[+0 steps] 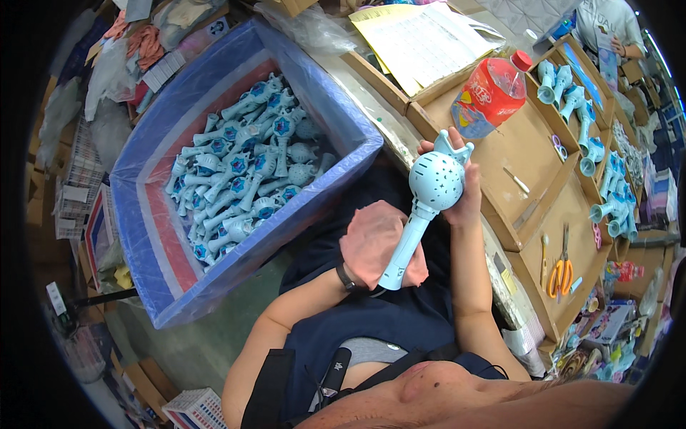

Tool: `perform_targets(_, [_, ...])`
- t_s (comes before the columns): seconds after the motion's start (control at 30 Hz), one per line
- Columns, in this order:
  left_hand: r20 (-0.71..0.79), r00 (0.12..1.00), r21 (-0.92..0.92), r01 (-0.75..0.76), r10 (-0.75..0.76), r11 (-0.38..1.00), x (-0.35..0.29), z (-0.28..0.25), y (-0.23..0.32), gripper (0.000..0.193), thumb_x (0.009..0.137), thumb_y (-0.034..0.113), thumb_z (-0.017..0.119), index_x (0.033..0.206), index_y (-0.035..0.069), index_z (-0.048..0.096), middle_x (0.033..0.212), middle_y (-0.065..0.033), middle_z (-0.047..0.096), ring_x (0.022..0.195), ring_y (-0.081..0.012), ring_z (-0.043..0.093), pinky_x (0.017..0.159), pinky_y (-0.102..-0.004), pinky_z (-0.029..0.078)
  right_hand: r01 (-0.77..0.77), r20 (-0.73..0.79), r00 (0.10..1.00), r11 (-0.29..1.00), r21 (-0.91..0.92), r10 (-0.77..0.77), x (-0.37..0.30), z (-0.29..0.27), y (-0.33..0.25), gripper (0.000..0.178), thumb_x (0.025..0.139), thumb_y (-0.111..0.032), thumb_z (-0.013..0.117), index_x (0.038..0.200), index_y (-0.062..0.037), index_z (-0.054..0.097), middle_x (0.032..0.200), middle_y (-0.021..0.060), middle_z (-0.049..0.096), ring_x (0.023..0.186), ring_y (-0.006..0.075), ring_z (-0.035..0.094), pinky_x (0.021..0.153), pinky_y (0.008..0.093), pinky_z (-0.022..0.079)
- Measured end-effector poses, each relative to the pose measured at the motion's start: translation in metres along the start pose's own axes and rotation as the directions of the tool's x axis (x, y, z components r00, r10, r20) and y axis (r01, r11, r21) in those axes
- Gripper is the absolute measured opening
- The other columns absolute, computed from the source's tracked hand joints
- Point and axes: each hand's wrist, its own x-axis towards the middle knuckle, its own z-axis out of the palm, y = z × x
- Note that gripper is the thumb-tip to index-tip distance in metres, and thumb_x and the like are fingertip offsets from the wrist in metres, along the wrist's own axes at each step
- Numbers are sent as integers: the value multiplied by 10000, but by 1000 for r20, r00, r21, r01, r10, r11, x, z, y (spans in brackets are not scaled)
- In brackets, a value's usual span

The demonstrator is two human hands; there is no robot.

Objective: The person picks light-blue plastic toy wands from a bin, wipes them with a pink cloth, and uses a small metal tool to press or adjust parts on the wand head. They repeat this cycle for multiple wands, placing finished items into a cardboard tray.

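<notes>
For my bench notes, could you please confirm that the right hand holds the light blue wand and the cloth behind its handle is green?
Not quite: the cloth behind the handle is pink, not green, as the head view shows; the right hand does hold the light blue wand.

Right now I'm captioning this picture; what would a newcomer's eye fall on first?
Probably the pale-blue wand near the centre, its dark-speckled ball in the right hand and its handle against a pink cloth. Next, likely the blue bin at left, heaped with similar pieces. Then the red-capped bottle at upper right, in a cardboard tray.
</notes>
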Motion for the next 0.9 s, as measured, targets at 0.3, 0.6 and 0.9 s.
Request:
perform_targets(0.3, [224,966,-465,220,-127,857,-1,17,9,488,973,515,581,1066,38,533,782,-56,568,725,-191,615,648,-320,535,-152,-173,978,962,-227,114,-3,9,7,835,899,-523,674,1504,-74,314,1243,280,617,1073,293,673,897,412,578])
perform_targets(0.6, [339,934,-79,151,-115,985,9,5,17,157,848,124,569,725,63,493,607,-22,441,517,-147,481,471,-288,401,-142,-157,982,954,-262,103,-3,15,7,903,898,-580,652,1521,-53,267,1249,290,610,1095,305,669,906,423,576])
perform_targets(0.9, [147,985,146,-107,85,984,-2,17,30,147,779,164,625,757,34,561,707,-96,528,631,-194,552,535,-370,434,-119,-235,971,952,-282,51,-30,10,-5,845,990,-685,376,1555,-68,256,1428,246,494,1280,282,538,1066,379,427])
